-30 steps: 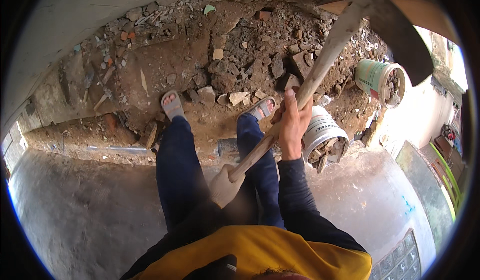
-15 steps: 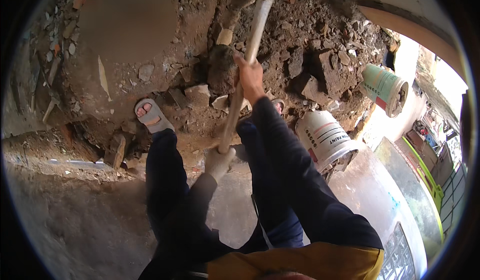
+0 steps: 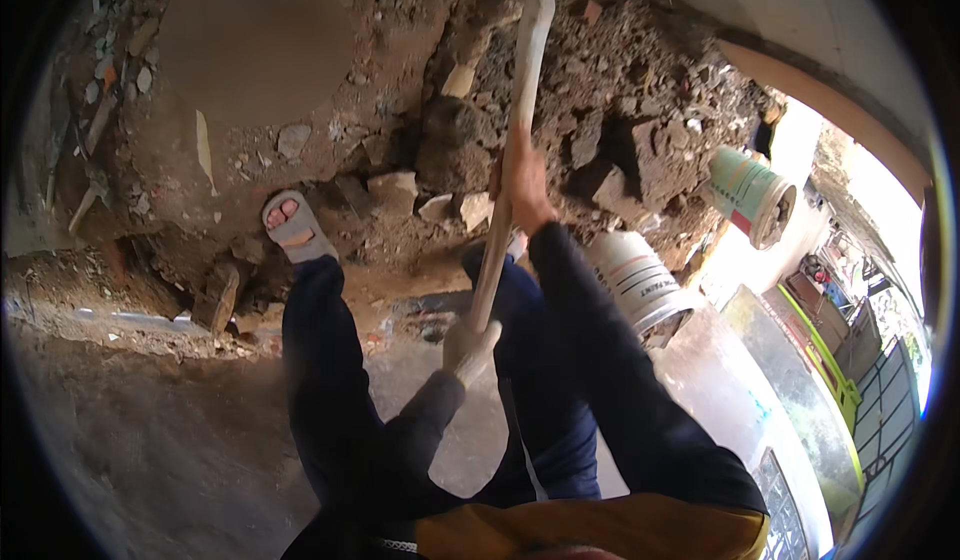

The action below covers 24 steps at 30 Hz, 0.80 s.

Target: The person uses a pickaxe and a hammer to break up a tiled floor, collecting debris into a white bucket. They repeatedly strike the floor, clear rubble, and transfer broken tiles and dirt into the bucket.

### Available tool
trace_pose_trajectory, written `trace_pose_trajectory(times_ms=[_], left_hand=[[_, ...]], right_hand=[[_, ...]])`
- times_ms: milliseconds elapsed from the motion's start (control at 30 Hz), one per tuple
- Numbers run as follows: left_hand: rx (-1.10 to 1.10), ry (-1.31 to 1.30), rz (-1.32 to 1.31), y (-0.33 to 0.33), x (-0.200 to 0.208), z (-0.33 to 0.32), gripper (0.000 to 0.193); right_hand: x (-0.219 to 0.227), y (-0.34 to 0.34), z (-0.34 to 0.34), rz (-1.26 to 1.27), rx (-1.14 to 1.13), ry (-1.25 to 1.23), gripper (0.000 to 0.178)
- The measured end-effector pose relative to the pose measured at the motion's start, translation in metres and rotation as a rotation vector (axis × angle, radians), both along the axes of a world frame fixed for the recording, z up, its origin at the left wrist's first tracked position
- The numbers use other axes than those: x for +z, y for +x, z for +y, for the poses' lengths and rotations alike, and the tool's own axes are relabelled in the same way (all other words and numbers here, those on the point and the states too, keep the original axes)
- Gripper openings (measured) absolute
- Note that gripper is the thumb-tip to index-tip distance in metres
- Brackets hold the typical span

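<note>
A long pale wooden tool handle (image 3: 527, 70) slants from between my legs up to the rubble at the top. Its far end lies in shadow, so the tool's head cannot be made out. My right hand (image 3: 525, 188), bare, grips the shaft at about mid-length, over broken stones. Lower down, near its butt, my left hand (image 3: 470, 350) in a light glove is closed round the same handle. Loose dirt and broken masonry (image 3: 640, 150) lie beyond my hands. My left foot wears a grey sandal (image 3: 292, 228) and stands on the earth among the debris.
A white paint bucket (image 3: 637, 280) lies tipped to the right of my right forearm, with a pale green bucket (image 3: 748, 192) on its side farther off. Stone chunks (image 3: 393, 193) line the trench edge. A smooth concrete floor (image 3: 170, 440) spreads at the near left.
Both hands and the handle have shifted nearer to me and slightly right. Both grips stay closed on the shaft. The view has moved a little.
</note>
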State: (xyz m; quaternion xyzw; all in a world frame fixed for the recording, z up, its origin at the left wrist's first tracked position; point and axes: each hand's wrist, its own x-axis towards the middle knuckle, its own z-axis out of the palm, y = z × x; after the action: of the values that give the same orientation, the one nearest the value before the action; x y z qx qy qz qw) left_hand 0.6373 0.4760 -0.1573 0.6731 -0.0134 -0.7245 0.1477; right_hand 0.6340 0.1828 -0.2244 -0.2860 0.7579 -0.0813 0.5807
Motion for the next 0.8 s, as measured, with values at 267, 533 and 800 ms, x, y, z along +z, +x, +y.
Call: trace_pose_trajectory(times_ms=[267, 533, 800], left_hand=[[0.022, -0.151, -0.011, 0.033, -0.045, -0.007, 0.035], [0.145, 0.091, 0.050, -0.020, 0.056, 0.001, 0.037], [0.025, 0.022, -0.018, 0.018, 0.003, -0.021, 0.037]], right_hand=[[0.007, 0.010, 0.012, -0.152, -0.011, -0.254, 0.076], [0.035, -0.021, 0.014, 0.021, 0.073, -0.035, 0.075], [-0.019, 0.000, 0.006, -0.026, -0.041, -0.007, 0.072]])
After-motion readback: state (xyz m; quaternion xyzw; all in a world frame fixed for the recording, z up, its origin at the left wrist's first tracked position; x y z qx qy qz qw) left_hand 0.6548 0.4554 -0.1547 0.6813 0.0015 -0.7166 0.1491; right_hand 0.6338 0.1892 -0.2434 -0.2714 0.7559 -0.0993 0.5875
